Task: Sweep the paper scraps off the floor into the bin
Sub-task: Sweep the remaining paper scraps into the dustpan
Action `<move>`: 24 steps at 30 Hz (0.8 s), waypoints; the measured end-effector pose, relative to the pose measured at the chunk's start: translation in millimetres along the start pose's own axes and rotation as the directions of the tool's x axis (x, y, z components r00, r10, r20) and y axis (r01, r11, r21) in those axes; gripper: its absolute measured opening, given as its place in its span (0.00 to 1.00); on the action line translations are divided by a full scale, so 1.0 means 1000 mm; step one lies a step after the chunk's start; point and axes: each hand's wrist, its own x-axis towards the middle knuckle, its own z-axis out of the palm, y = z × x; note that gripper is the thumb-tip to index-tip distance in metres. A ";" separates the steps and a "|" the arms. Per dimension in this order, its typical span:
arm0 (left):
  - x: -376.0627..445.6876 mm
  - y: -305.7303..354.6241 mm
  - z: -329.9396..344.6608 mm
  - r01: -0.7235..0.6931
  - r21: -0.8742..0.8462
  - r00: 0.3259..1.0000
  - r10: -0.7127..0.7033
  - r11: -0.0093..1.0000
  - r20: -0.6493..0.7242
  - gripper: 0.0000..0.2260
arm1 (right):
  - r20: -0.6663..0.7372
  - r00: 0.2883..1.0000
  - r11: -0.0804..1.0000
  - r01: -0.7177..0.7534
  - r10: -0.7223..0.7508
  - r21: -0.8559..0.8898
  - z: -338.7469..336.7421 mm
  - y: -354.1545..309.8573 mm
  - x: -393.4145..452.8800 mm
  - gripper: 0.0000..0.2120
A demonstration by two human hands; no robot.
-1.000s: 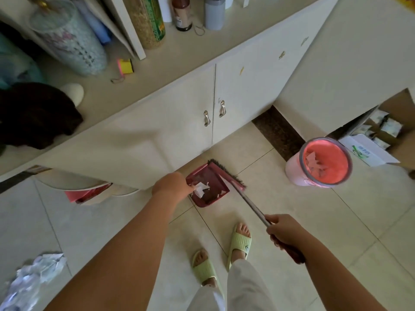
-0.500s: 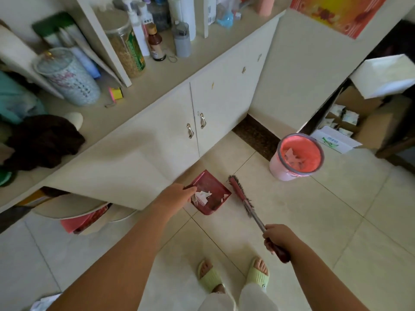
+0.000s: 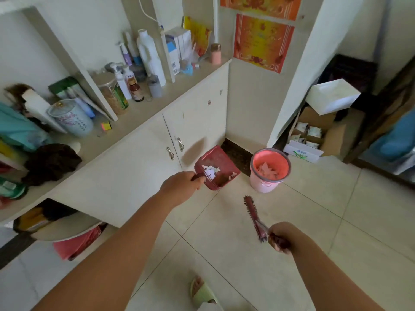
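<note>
— Left hand closed round the handle of the red dustpan, pan held off the floor, just left of the pink bin. White paper scraps bunched near the handle end of the pan; more scraps already lying inside the bin.

— Right hand?

— Closed round the handle of the small brush, bristle head pointing toward the bin, in front of it and apart from it.

— Risks from here?

— Probably tipping too early. Pan lip not yet over the bin's rim; any tilt now likely to drop scraps on the tiles between bin and cabinet. Light paper, easily caught by a quick swing and floated past the opening. Also possible: knocking the bin with the pan's edge and toppling it.
</note>
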 end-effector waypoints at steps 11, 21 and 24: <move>-0.052 0.122 0.083 -0.370 0.485 0.916 0.399 0.792 0.046 0.14 | -0.052 0.997 0.982 0.058 -0.049 0.181 -0.069 0.079 -0.047 0.12; -0.024 0.140 0.213 -0.460 0.652 0.877 0.192 0.602 0.441 0.18 | -0.065 0.998 0.937 0.003 0.022 0.351 -0.110 0.121 -0.053 0.12; -0.008 0.139 0.228 -0.572 0.739 0.815 0.149 0.356 0.560 0.18 | -0.093 0.996 0.914 0.029 0.010 0.404 -0.115 0.131 -0.053 0.13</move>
